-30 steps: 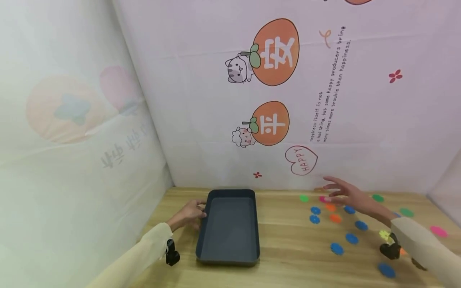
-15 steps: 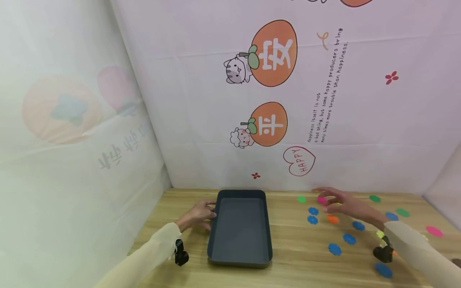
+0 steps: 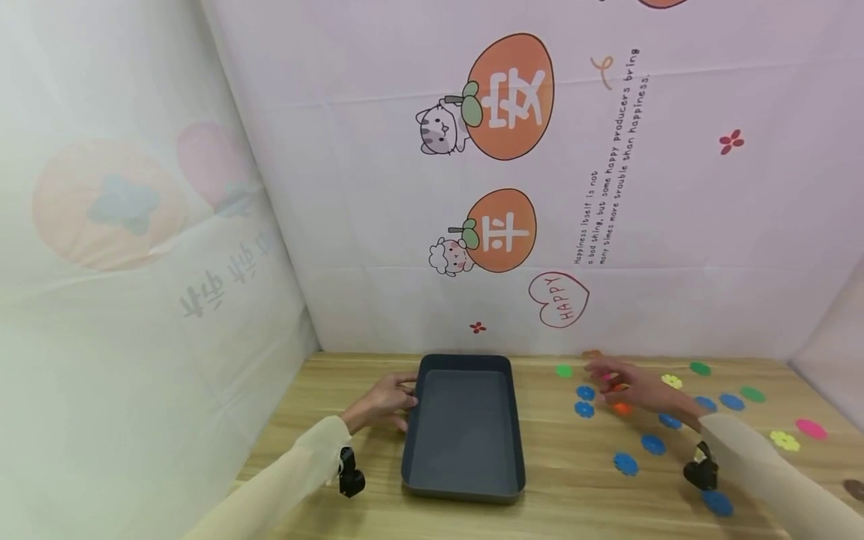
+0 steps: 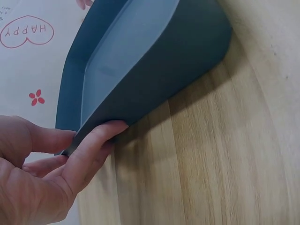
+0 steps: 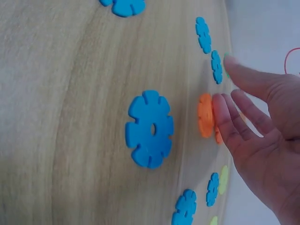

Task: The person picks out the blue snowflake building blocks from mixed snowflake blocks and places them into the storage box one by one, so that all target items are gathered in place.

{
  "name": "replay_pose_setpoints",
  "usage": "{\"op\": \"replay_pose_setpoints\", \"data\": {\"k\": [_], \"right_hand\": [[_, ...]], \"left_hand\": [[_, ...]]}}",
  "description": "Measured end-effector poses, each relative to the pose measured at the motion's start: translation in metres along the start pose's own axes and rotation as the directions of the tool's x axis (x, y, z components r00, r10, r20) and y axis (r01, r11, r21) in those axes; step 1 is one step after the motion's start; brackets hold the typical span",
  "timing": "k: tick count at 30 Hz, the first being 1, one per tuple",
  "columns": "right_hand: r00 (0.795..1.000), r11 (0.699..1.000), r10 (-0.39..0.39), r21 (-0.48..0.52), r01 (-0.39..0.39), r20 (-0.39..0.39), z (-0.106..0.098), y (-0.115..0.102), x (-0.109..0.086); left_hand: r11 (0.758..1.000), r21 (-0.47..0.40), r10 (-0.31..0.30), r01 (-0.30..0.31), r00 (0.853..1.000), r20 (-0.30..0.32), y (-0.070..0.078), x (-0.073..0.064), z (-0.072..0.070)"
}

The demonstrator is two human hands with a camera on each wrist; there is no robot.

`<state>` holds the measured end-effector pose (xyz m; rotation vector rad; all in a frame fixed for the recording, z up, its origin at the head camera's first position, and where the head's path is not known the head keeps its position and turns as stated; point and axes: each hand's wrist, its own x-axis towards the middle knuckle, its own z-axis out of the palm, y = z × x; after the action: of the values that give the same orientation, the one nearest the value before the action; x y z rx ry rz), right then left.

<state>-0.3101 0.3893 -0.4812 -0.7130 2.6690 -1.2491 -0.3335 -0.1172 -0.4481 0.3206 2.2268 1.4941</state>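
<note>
A dark grey rectangular tray (image 3: pixel 466 435) lies on the wooden table, its inside bare. At its left side, my left hand (image 3: pixel 385 401) holds the wall: the left wrist view has the thumb at the rim and the fingers (image 4: pixel 96 140) along the outer face. My right hand (image 3: pixel 634 386) is over the notched plastic discs to the right, fingers spread and slightly bent. In the right wrist view its fingertips are beside an orange disc (image 5: pixel 205 115); whether they touch it I cannot tell. Nothing shows between thumb and fingers. A blue disc (image 5: pixel 150 129) lies nearer the camera.
Several more discs lie scattered at the right, among them a light green disc (image 3: pixel 563 371), a yellow disc (image 3: pixel 784 441) and a pink disc (image 3: pixel 811 429). A printed white cloth (image 3: pixel 378 187) stands behind the table. Another cloth wall (image 3: pixel 135 337) closes off the left side.
The tray has slid to the right with my left hand at its side. My right hand has come lower and a little left, over the orange discs.
</note>
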Motion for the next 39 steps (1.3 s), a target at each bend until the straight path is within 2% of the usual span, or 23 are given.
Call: {"op": "replay_pose_setpoints", "data": {"k": [5, 9, 14, 19, 24, 29, 35, 39], "right_hand": [[0.999, 0.998, 0.026, -0.058, -0.025, 0.020, 0.002, -0.002, 0.001], [0.999, 0.998, 0.033, -0.051, -0.032, 0.015, 0.005, 0.002, 0.000], [0.999, 0.997, -0.027, -0.071, 0.025, -0.025, 0.011, 0.011, 0.001], [0.996, 0.994, -0.080, -0.072, 0.076, -0.047, 0.013, 0.011, 0.003], [0.998, 0.996, -0.044, -0.076, 0.041, -0.043, 0.016, 0.008, 0.006], [0.996, 0.990, -0.065, -0.126, 0.057, -0.061, 0.018, 0.007, 0.005], [0.996, 0.983, -0.007, -0.185, -0.009, -0.087, 0.019, 0.004, 0.003], [0.992, 0.979, -0.063, -0.201, 0.039, -0.113, 0.020, 0.005, 0.002]], "left_hand": [[0.999, -0.003, 0.032, -0.032, 0.999, 0.014, 0.001, 0.001, 0.005], [0.999, -0.007, 0.037, -0.036, 0.999, 0.016, 0.002, 0.002, 0.008], [0.999, 0.003, 0.036, -0.036, 0.999, 0.016, 0.004, 0.003, 0.011], [1.000, 0.008, 0.030, -0.030, 1.000, 0.006, 0.004, 0.004, 0.012], [0.999, -0.001, 0.041, -0.041, 0.999, 0.025, 0.002, 0.007, 0.012], [0.999, -0.008, 0.051, -0.051, 0.998, 0.045, 0.000, 0.010, 0.011], [0.999, -0.009, 0.046, -0.045, 0.998, 0.033, 0.000, 0.010, 0.012], [0.999, -0.008, 0.043, -0.043, 0.999, 0.027, 0.001, 0.009, 0.013]]}}
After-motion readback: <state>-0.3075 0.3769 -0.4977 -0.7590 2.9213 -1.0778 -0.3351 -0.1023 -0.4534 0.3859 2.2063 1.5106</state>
